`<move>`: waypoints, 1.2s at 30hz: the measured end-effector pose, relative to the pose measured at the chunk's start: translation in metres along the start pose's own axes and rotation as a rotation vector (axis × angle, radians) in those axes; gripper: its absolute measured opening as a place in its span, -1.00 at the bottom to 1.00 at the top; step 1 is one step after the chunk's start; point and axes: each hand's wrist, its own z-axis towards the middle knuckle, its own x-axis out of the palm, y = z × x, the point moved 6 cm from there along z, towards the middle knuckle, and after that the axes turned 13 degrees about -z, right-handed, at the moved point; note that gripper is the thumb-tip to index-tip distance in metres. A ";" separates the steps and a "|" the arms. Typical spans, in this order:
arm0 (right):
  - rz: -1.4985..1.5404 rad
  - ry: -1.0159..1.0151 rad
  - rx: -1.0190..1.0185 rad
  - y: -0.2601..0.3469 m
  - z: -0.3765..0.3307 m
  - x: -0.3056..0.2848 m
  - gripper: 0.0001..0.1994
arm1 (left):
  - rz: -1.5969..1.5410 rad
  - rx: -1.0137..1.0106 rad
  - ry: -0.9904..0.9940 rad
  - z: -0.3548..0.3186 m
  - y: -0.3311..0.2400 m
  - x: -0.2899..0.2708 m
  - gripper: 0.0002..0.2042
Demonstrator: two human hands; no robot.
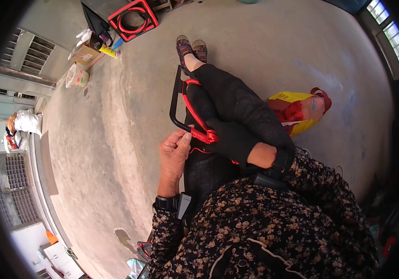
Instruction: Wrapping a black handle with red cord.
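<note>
A black metal frame (173, 100) lies across my lap over my black trousers. Red cord (191, 108) runs along one side of it and bunches into a knot near its lower corner. My left hand (173, 156) is bare, and its fingertips pinch the frame's lower corner beside the knot. My right hand (229, 138) wears a black glove and is closed on the red cord at the same corner. Both wrists carry black strapped devices. My legs stretch out to patterned shoes (191, 48).
A yellow bag with a red cord bundle (298, 112) lies on the concrete floor to my right. A square frame wound in red (133, 19), a cardboard box (86, 55) and a plastic bag (76, 77) sit at far left. Metal grilles (11, 195) line the left wall.
</note>
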 end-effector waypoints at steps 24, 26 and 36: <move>-0.015 0.078 -0.090 0.001 -0.002 0.011 -0.75 | 0.538 0.463 -0.250 -0.026 -0.011 0.018 -0.79; -0.058 0.073 -0.084 -0.011 0.001 0.017 -0.76 | 0.670 0.486 -0.237 -0.022 -0.008 0.026 -0.79; -0.124 0.103 -0.096 -0.008 -0.024 0.001 -0.79 | 0.368 0.367 0.097 -0.027 -0.009 0.037 -0.84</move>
